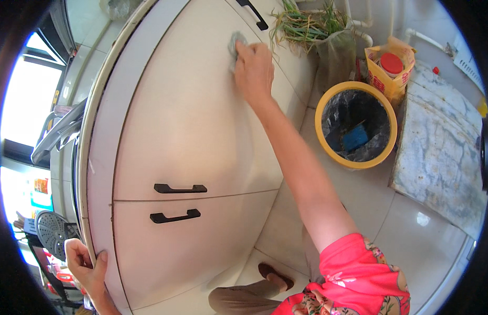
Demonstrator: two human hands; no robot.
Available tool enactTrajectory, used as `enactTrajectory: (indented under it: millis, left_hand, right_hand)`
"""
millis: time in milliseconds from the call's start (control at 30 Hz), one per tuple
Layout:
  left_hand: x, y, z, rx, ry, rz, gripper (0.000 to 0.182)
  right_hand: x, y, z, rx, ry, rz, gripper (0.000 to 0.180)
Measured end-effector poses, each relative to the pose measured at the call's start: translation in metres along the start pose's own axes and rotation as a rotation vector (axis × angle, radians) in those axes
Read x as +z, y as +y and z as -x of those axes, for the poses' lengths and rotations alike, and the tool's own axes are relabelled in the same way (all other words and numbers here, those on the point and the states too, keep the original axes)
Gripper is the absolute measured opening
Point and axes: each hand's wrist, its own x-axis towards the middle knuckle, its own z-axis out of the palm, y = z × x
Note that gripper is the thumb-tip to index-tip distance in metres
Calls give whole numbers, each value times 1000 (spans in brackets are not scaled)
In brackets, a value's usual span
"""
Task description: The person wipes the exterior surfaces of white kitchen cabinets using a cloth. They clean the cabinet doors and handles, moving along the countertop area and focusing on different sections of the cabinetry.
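My right hand (256, 71) presses a crumpled grey-green cloth (236, 49) against the upper part of a cream cabinet door (188, 118). The fingers bunch around the cloth, so part of it is hidden. My left hand (87, 265) grips the rim of the countertop (85, 189) at the lower left, thumb on the front side and fingers curled over the top. Two black handles sit near the seam between doors: one handle (181, 188) on this door, the other handle (175, 215) on the neighbouring door (177, 252).
On the tiled floor stands a yellow-rimmed bin (320, 130) with a black liner and a blue item inside. Behind it are a bag of green stalks (334, 55) and a yellow bag (393, 84) holding a red-lidded jar. A marbled board (433, 145) lies at right.
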Motion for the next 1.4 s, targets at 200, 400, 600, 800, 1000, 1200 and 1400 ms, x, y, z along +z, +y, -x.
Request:
enactTrajectory:
  millis: [200, 400, 600, 800, 1000, 1200, 1400]
  left_hand:
    - [2, 3, -2, 40, 13, -37, 55]
    - [2, 2, -2, 63, -18, -61, 59]
    - [2, 3, -1, 36, 4, -23, 55]
    - [2, 3, -1, 36, 12, -40, 55]
    - [1, 2, -1, 10, 20, -31, 56]
    - [1, 1, -2, 40, 19, -66, 51]
    - [3, 5, 1, 10, 21, -54, 49]
  right_hand:
    - [-2, -3, -8, 7, 13, -25, 33]
    - [-8, 2, 7, 4, -64, -26, 33]
    - [1, 8, -17, -36, 57, 15, 32]
    - [6, 12, 33, -19, 35, -18, 33]
    - [11, 4, 42, 28, 52, -11, 36]
    - [4, -3, -10, 7, 95, -21, 37]
    - [-2, -2, 11, -88, 54, 15, 36]
